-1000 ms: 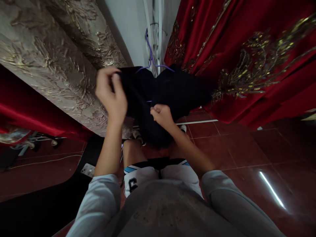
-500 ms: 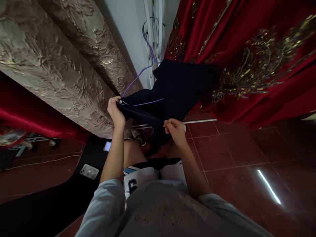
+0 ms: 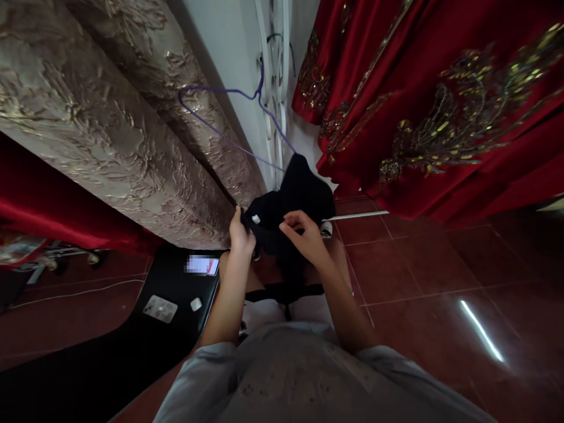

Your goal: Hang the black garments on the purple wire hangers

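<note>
A dark garment [image 3: 308,191] hangs from one end of a purple hanger [image 3: 220,90]; the hanger's other end is bare. My left hand [image 3: 241,234] is closed on the garment's near left edge, close to a small white label [image 3: 255,219]. In front of the cloth is my right hand [image 3: 306,238], its fingers loosely curled. A small gap shows between thumb and forefinger, with no cloth seen pinched there. The lower part of the garment drops between my knees.
The hanger hooks onto a white metal frame [image 3: 282,111]. A beige embossed curtain [image 3: 132,135] hangs left, a red sequined cloth [image 3: 365,117] right. On a black bench [image 3: 132,346] lie a lit phone [image 3: 209,265], another phone [image 3: 161,309] and a small white case [image 3: 196,304].
The hanger's left end has come out of the garment, which now hangs lower and bunched. My left hand moved right and down with the cloth. My right hand's pinch has loosened.
</note>
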`<state>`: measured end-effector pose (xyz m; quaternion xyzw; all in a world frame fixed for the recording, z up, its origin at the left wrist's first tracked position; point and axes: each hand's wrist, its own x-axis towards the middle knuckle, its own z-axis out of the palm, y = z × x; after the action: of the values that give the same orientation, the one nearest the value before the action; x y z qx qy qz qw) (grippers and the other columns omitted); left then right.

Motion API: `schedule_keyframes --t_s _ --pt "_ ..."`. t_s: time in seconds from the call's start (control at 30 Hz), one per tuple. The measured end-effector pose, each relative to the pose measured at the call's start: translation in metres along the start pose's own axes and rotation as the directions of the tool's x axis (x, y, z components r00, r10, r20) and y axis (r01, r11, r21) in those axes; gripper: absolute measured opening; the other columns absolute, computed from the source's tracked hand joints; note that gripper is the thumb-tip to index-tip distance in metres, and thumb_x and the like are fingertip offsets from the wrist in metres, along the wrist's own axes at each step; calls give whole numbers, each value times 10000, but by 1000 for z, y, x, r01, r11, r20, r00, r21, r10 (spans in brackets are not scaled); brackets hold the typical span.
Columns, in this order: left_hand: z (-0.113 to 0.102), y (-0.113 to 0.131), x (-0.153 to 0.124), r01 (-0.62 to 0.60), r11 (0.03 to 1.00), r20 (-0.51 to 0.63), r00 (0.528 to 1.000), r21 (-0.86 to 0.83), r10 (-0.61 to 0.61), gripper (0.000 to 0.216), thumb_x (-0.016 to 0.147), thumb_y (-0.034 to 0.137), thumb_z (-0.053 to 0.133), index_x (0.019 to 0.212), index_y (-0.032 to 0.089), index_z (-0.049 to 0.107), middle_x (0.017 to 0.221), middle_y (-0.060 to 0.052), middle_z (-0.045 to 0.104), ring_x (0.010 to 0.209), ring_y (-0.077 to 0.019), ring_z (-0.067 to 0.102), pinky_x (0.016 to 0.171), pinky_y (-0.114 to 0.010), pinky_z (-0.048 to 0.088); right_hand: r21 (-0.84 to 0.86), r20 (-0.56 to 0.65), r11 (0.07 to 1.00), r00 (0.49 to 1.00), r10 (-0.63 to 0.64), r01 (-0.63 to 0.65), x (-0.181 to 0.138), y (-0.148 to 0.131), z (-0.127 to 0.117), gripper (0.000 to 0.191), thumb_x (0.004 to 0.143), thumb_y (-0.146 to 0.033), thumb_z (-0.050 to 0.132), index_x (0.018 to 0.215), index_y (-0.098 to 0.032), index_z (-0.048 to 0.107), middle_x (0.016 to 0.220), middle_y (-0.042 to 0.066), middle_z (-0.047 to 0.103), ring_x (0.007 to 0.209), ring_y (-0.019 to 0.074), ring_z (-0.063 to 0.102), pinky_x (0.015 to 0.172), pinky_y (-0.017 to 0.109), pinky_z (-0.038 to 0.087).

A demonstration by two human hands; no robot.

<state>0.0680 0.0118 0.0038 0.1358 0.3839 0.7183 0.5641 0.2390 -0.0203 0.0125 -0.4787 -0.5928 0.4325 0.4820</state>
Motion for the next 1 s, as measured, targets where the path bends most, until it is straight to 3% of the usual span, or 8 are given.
schedule_keyframes --t_s 0.1,0.2,0.33,0.4,0.5,0.67,0.8,1.0 --pt "29 13 -28 -290 911 265 940 294 214 306 952 470 673 820 193 681 948 -55 676 962 -192 661 970 -312 517 -29 119 994 988 -101 105 6 0 13 576 775 -372 788 1292 -199 601 1304 114 667 1222 269 617 1081 418 481" --pt "39 31 -43 -606 595 550 778 528 304 274 963 491 656 902 227 702 1217 -96 659 1239 -264 586 1160 -384 405 77 304 993 946 -113 94 15 -17 23 256 893 -257 575 1123 -193 665 1064 69 731 995 232 676 914 373 553" --pt "4 45 -31 -491 633 620 784 599 21 358 936 546 666 1133 252 719 1245 -114 694 1255 -301 617 1145 -415 442 -44 515 971 838 -181 237 48 -47 8 125 863 -254 618 763 -192 661 735 19 677 706 188 612 667 306 502" --pt "-26 46 -21 -374 640 614 764 672 -199 315 889 501 739 1070 244 759 1065 -102 752 1053 -303 696 1001 -401 529 -165 434 923 866 -248 347 78 -52 -4 80 794 -268 725 787 -194 695 765 22 696 749 201 629 715 315 508" --pt "-66 46 -14 -391 502 601 706 772 -375 168 802 349 837 931 253 788 889 -78 767 801 -282 693 789 -370 541 -256 191 898 929 -316 358 126 -41 -13 136 797 -224 714 928 -205 742 881 46 735 891 239 671 843 355 529" --pt "-95 83 3 -453 335 532 824 826 -195 168 729 232 850 638 225 709 600 -33 643 530 -193 528 585 -301 404 -216 64 937 962 -266 274 149 -7 -26 204 873 -353 689 759 -185 685 759 50 690 773 208 655 746 332 528" --pt "-73 132 38 -490 319 512 859 812 16 250 774 137 761 566 207 641 607 -18 582 603 -181 496 638 -275 396 -162 -44 959 969 -244 234 125 -7 -58 307 819 -440 761 702 -179 650 720 36 670 674 169 605 639 310 515" --pt "-13 156 80 -664 203 623 746 719 234 327 851 125 587 534 195 550 524 22 420 528 -152 371 536 -269 260 -189 -79 960 971 -225 207 108 -30 -79 240 828 -356 748 699 -175 658 712 39 658 668 174 611 628 325 529"
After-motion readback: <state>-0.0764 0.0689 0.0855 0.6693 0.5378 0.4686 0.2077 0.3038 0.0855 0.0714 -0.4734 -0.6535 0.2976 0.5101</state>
